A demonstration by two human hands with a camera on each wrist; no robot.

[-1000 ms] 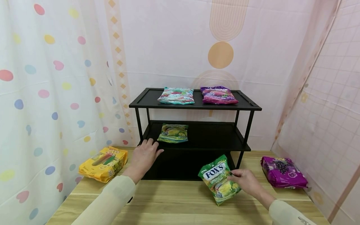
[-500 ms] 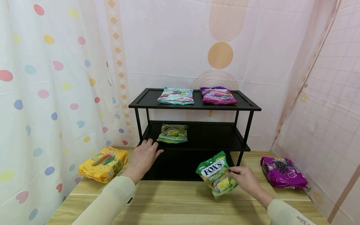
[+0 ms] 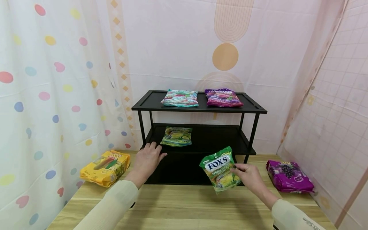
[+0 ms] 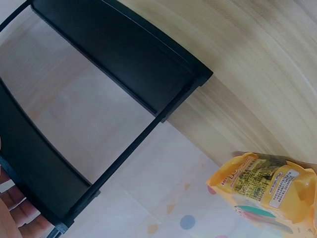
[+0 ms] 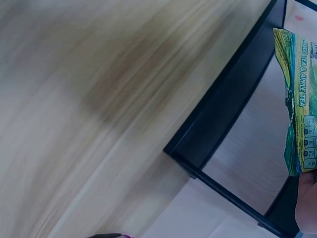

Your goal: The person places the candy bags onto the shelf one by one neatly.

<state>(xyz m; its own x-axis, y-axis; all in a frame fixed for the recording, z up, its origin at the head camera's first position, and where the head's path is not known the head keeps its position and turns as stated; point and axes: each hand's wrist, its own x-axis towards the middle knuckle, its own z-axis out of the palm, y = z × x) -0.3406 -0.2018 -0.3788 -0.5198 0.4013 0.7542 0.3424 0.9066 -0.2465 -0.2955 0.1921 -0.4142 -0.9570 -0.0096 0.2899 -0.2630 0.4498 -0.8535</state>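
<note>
Green Fox's candy bag (image 3: 220, 169): tilted, aloft before black three-tier rack (image 3: 218, 139). Right hand (image 3: 250, 177): thumb and finger pinch one side edge; this lopsided hold may let the bag slip or twist. Left hand (image 3: 147, 161): thumb and fingers grip the rack's left side; pulling could shift it.

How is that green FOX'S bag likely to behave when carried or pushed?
The green FOX'S bag is probably floppy, given its crinkled edges. Pinched by one side in the right hand, it may swing or twist. Its shiny wrapper suggests it could slide easily.
</note>
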